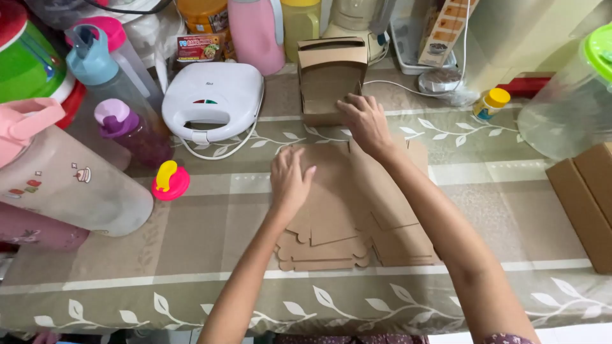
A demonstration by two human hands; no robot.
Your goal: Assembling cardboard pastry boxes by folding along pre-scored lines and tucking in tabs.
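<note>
While my left hand (290, 179) lies flat with fingers spread on the stack of flat cardboard sheets (347, 220) in the middle of the table (191, 255), my right hand (364, 121) reaches ahead, fingers loosely open on the lower edge of the folded-up cardboard box (330, 76). That box stands just behind the stack, beside the white sandwich maker (213, 99).

Leaf-patterned tablecloth (159, 255) (olive, checked)
</note>
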